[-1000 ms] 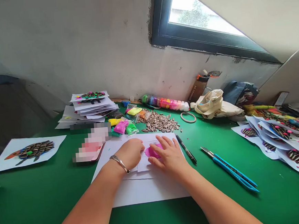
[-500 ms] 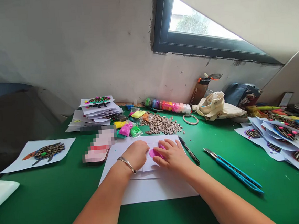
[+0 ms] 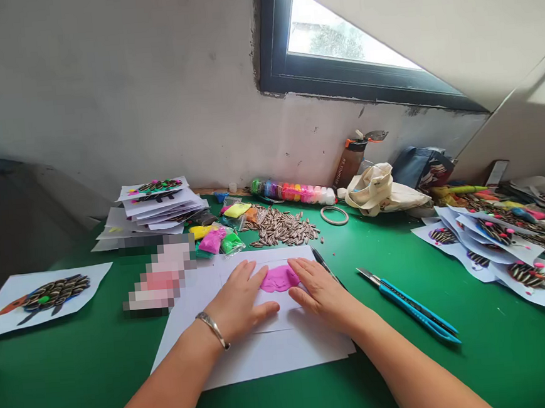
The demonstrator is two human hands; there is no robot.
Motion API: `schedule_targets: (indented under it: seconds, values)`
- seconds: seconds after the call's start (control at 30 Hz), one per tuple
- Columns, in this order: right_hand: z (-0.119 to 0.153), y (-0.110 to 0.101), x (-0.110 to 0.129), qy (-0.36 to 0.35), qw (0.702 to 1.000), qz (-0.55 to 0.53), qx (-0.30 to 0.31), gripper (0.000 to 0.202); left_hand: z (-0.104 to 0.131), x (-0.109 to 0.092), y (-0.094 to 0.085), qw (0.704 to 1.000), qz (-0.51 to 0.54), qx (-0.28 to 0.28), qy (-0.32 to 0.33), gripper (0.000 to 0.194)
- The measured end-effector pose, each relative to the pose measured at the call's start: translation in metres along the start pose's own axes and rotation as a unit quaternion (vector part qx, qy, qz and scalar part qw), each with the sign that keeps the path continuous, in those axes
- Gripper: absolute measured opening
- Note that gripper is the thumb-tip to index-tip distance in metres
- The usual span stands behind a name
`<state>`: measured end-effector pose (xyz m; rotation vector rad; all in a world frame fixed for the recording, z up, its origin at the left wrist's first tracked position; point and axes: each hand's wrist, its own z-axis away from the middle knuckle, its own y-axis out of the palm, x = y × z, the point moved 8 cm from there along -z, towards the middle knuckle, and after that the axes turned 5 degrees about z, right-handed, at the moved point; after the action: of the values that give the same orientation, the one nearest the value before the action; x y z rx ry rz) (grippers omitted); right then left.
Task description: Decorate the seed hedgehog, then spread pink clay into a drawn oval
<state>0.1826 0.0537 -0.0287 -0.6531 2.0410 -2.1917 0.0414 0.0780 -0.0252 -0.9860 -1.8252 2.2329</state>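
Note:
A flattened patch of pink modelling clay (image 3: 279,279) lies on the white paper (image 3: 275,351) in front of me, its edges uneven. To its left, my left hand (image 3: 245,300) rests on the paper with fingers stretched out and thumb apart, a silver bracelet (image 3: 212,329) on that wrist. My right hand (image 3: 324,294) lies flat on the other side, its fingertips at the clay's right edge and partly covering it. Neither hand grips anything. Beside the right hand is a black pen (image 3: 325,264), partly hidden by it.
A blue craft knife (image 3: 412,306), blade out, lies right. Sunflower seeds (image 3: 283,225) and bagged clay (image 3: 214,240) sit beyond the paper. Seed pictures lie on a left sheet (image 3: 80,307), a left stack (image 3: 154,207) and right sheets (image 3: 539,296). A bottle (image 3: 348,163) stands behind.
My left hand has opened from a closed pose and moved left. The right hand has shifted off most of the clay, which now shows more fully. The camera view has turned right.

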Motion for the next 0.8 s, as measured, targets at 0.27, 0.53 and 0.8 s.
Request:
schedule_targets:
  seconds: [0.27, 0.53, 0.8]
  values:
    - [-0.006, 0.006, 0.003, 0.024, 0.998, 0.034, 0.04, 0.065, -0.002, -0.015, 0.018, 0.998, -0.063, -0.001, 0.015, 0.076]
    - [-0.004, 0.004, -0.005, 0.008, 1.0, 0.023, 0.011, 0.066, -0.004, -0.017, 0.023, 0.997, -0.077, 0.003, 0.012, 0.073]
    - [-0.001, 0.009, -0.002, -0.004, 0.998, 0.067, -0.007, 0.066, -0.004, -0.018, 0.026, 0.997, -0.08, -0.011, 0.01, 0.07]
